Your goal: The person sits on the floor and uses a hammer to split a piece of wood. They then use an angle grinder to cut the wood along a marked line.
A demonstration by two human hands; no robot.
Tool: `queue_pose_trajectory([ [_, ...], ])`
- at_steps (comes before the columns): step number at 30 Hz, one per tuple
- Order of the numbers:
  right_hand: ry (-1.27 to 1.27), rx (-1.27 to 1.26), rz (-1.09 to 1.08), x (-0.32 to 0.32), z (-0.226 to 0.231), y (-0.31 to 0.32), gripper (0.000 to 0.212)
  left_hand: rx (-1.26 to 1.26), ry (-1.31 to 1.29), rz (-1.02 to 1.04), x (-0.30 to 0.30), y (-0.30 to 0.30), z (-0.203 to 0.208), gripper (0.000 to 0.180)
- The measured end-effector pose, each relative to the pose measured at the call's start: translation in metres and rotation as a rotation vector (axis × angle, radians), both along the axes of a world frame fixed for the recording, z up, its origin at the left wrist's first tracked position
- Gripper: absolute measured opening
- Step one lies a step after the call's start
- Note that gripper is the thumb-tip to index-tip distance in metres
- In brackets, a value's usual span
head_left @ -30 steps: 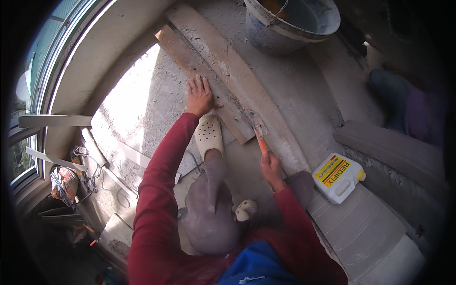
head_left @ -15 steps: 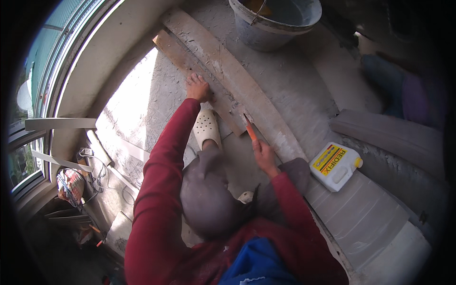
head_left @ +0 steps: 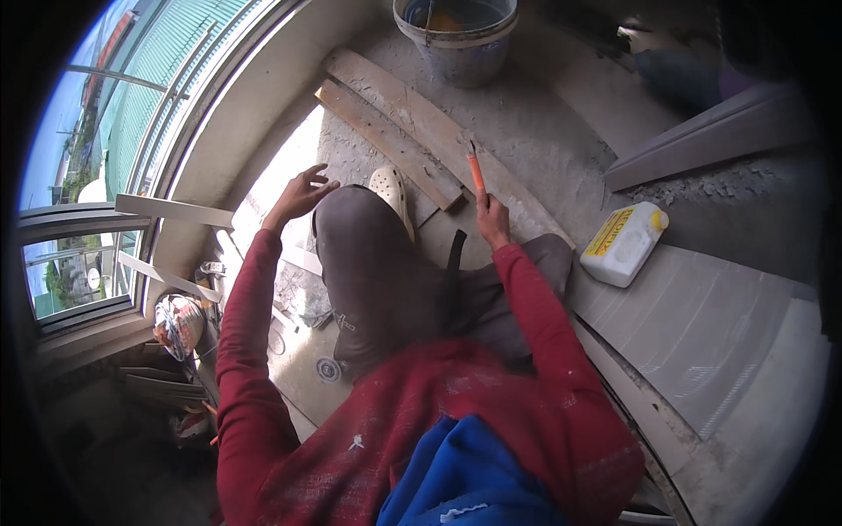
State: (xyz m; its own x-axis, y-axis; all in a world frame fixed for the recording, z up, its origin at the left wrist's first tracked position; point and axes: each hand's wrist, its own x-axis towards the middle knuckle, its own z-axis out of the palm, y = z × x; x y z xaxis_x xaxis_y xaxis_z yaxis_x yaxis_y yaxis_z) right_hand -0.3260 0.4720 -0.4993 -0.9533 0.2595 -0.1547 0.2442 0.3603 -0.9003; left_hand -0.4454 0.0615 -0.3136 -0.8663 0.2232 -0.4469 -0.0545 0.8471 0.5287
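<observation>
My right hand (head_left: 494, 221) is wrapped round an orange-handled hand tool (head_left: 476, 173) with a dark metal head. Its exact kind is too small to tell. The tool's head points away from me, over the long dusty plank (head_left: 517, 203) on the floor. Beside that plank, on its left, lies a shorter wooden board (head_left: 386, 136) with dark marks near its close end. My left hand (head_left: 303, 195) is raised next to my left knee with its fingers apart, touching neither board. A pale clog (head_left: 391, 195) on my foot stands close to the short board.
A bucket (head_left: 460, 60) of water stands at the back. To the right are a white jug (head_left: 624, 245) with a yellow cap, a grey tile panel (head_left: 684, 320) and a long grey beam (head_left: 710, 140). Window frames (head_left: 88, 223) and a filled sack (head_left: 179, 323) are at left.
My left hand has let go of the short board and drawn back toward my knee. The tool in my right hand has lifted from the board's end, and its head points more directly away.
</observation>
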Motion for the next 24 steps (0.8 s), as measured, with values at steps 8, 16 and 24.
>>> queue_pose_trajectory([
  [8,-0.059,0.041,0.087,0.018,-0.015,-0.013,0.063,-0.072,0.036,0.139,-0.006,-0.015,-0.063,0.08],
  [16,-0.189,-0.023,0.199,-0.005,0.012,-0.02,0.059,-0.312,0.19,-0.133,-0.125,0.054,-0.153,0.077],
  [24,-0.438,-0.106,0.293,-0.013,0.032,-0.027,0.055,-0.62,0.094,-0.256,-0.152,0.13,-0.244,0.141],
])
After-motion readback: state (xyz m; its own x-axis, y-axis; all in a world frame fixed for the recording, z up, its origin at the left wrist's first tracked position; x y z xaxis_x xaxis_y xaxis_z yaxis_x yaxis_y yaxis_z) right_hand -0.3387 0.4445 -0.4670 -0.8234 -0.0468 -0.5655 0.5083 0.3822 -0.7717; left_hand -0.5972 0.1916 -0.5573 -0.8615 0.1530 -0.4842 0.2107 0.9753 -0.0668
